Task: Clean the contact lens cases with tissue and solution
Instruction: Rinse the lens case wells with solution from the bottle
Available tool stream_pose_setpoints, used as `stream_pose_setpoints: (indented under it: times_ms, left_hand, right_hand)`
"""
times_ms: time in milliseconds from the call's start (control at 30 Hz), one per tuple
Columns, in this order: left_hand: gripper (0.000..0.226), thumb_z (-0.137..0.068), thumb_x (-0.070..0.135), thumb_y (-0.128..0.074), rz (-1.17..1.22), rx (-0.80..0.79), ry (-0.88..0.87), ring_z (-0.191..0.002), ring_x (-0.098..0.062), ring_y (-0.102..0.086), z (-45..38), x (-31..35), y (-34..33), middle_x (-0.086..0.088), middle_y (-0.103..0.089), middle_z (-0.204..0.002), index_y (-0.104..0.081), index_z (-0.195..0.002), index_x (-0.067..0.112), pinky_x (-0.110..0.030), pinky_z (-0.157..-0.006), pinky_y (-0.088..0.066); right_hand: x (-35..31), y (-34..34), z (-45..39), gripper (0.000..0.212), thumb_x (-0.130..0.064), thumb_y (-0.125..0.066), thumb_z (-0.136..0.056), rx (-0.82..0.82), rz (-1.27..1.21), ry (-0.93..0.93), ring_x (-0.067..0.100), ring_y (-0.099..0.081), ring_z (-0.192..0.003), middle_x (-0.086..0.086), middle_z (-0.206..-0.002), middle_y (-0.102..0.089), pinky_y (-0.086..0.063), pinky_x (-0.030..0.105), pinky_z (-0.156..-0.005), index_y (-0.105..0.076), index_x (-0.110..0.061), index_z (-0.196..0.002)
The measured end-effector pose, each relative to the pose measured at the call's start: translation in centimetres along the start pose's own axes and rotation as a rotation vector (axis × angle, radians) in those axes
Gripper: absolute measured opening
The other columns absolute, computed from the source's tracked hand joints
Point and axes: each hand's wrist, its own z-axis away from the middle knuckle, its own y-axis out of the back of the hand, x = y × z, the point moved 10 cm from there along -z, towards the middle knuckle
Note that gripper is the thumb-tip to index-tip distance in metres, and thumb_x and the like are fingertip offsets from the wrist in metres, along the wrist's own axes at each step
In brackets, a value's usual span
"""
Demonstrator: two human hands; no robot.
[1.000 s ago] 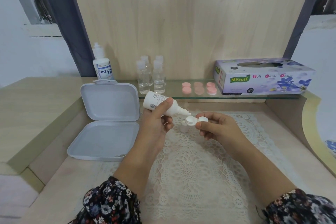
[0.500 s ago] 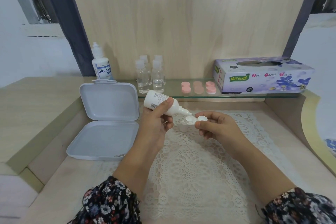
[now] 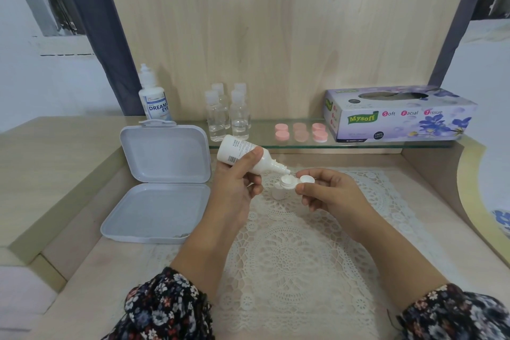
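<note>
- Above the far edge of the lace mat, near its middle, the white lens case is held off the surface, its two open wells side by side, long axis running left to right.
- Right hand pinches the case at its right well, thumb in front, fingers behind; the left well juts free toward the bottle.
- Left hand grips the solution bottle around its body, tipped with the nozzle pointing down and right, its tip just above the left well; whether liquid is falling cannot be told.
- Judged step: filling the left well; the right well lies further along the same axis, so the nozzle or case must shift sideways next.
- A small white cap sits on the mat just below the case.
- Tissue box rests on the glass shelf toward its right end, nearer the right hand.
</note>
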Motion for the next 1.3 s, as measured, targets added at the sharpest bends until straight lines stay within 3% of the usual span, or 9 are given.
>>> stream_pose_setpoints:
  times_ms: [233, 467, 1300]
  left_hand:
    - [0.034, -0.073, 0.021, -0.074, -0.001, 0.027, 0.019, -0.049, -0.010, -0.045, -0.07, -0.23, 0.28, -0.001, -0.062, -0.071, -0.054, -0.101, 0.017, -0.021, -0.042, -0.038]
    - [0.045, -0.064, 0.026, -0.076, -0.001, 0.020, 0.013, -0.050, -0.012, -0.045, 0.07, -0.11, 0.11, -0.002, -0.062, -0.073, -0.054, -0.103, 0.017, -0.021, -0.042, -0.037]
    - [0.048, -0.068, 0.022, -0.073, 0.022, 0.025, 0.028, -0.049, -0.011, -0.045, 0.04, -0.28, 0.19, -0.002, -0.061, -0.071, -0.052, -0.110, 0.013, -0.021, -0.042, -0.036]
  right_hand:
    - [0.00, -0.03, -0.04, 0.021, 0.002, -0.071, -0.080, -0.004, 0.001, 0.004, 0.014, -0.059, -0.055, 0.007, -0.068, -0.065, -0.048, 0.021, -0.051, -0.070, -0.005, -0.100]
    - [-0.02, -0.05, -0.03, 0.021, 0.002, -0.070, -0.081, -0.004, -0.007, 0.001, 0.014, -0.058, -0.055, 0.006, -0.067, -0.065, -0.048, 0.021, -0.050, -0.069, -0.004, -0.100]
    - [0.00, -0.02, 0.00, 0.020, 0.004, -0.069, -0.081, 0.005, -0.028, -0.012, 0.013, -0.058, -0.054, 0.006, -0.068, -0.066, -0.048, 0.022, -0.050, -0.069, -0.004, -0.100]
